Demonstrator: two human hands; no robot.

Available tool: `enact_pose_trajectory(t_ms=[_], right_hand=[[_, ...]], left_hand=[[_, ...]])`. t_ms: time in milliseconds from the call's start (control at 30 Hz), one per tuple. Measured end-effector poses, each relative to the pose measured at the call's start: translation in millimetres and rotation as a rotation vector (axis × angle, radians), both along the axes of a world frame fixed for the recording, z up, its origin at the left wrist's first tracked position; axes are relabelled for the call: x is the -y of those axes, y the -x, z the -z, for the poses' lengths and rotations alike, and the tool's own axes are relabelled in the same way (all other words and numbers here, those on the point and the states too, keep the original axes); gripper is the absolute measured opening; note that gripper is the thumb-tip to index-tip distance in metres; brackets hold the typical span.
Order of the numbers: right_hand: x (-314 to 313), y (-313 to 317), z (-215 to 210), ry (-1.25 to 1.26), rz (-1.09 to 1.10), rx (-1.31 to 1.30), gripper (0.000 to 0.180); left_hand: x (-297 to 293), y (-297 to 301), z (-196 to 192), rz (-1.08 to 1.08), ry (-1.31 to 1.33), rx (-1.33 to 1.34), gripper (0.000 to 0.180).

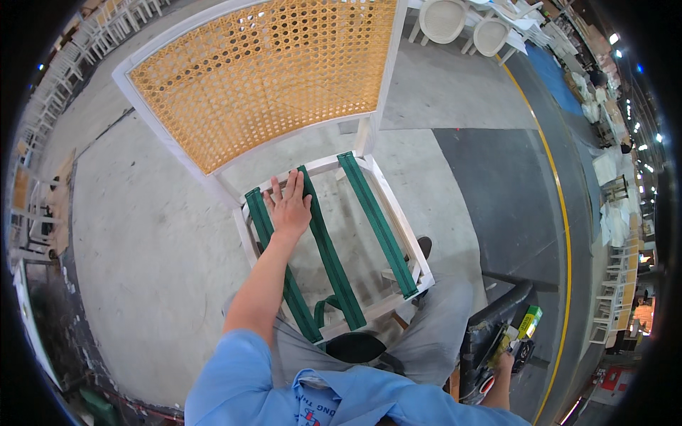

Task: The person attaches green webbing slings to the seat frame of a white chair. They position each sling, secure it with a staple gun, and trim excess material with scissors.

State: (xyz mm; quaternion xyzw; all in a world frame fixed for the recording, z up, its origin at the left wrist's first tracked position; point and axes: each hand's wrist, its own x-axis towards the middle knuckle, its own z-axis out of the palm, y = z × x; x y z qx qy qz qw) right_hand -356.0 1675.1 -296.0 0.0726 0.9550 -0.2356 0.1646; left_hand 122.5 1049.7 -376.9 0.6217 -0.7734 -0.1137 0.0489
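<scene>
My left hand (289, 213) lies open with fingers spread at the back rail of a pale wooden chair frame (398, 213). Its fingertips reach the far end of the middle green webbing strap (327, 248), close to the left strap (297, 305). A third green strap (376, 227) runs along the right side of the seat opening. The middle strap has a loose tail looping at its near end. Low on the right, my right hand (505, 362) is closed at a dull yellowish tool (503, 342) over a black case; its fingers are mostly hidden.
The chair's woven cane backrest (270, 78) rises ahead. A yellow-green box (530, 321) sits beside the black case (479, 341) at my right. White chairs (442, 20) stand at the back right, and rows of chairs line both sides. A yellow line (558, 192) crosses the floor.
</scene>
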Motion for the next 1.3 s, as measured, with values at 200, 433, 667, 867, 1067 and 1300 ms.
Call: enact_pose_trajectory(t_ms=[200,433,667,867,1067,1300], right_hand=[[-76.5,-42.8,-18.2,0.059,0.008,-0.044,0.013],[-12.8,-22.9,-16.1,0.205,-0.128,-0.207,0.042],[108.5,-43.3,-117.0,0.479,-0.409,-0.174,0.037],[380.3,-128.8,-153.8,0.607,-0.677,0.416,0.047],[573.5,-238.6,-80.0,0.596,-0.957,0.734,0.038],[662.2,-288.4,-30.4,0.441,-1.005,0.645,0.035]], left_hand=[[1.5,85.7,-22.7,0.185,-0.066,-0.008,0.073],[13.4,51.8,-22.9,0.111,-0.142,0.032,0.075],[12.2,62.5,-19.4,0.137,-0.173,-0.04,0.077],[14.5,43.2,-13.0,0.132,-0.138,-0.062,0.082],[17.4,37.5,-10.1,0.151,-0.159,-0.102,0.082],[18.8,40.0,-5.9,0.143,-0.146,-0.097,0.084]])
